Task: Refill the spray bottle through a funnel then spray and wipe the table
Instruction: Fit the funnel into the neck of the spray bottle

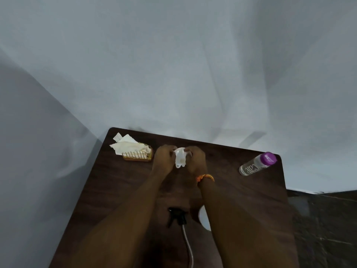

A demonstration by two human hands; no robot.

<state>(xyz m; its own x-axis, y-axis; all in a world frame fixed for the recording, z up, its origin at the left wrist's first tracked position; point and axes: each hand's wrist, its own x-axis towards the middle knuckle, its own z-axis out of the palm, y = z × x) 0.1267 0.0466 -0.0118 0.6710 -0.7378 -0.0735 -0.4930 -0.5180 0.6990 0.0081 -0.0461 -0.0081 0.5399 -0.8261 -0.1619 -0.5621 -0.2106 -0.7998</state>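
Hands meet at the far middle of the dark brown wooden table point(119, 186) in the head camera's view. The left hand point(164, 158) and the right hand point(195, 159) both curl their fingers around a small white plastic funnel-like piece point(180, 158), gripping it from either side, so that it sits between the two hands with its lower end showing just below the knuckles. Whether it touches the table cannot be told. An orange braided wristband point(205, 178) circles the right wrist.

Nearer the person, between the two forearms, a black trigger spray head point(177, 217) lies on the table with its thin pale dip tube point(188, 246) trailing toward the near edge, well apart from the hands. Just right of it, a white rounded object point(203, 219) peeks out from under the right forearm; what it is cannot be told.

At the far left corner, near the left hand, stands a small golden wire basket point(138, 156) holding crumpled white tissues point(127, 145). Toward the far right corner, well apart from the right hand, a clear plastic bottle with a purple cap point(257, 164) stands on the table. White cloth point(173, 64) hangs behind the table.
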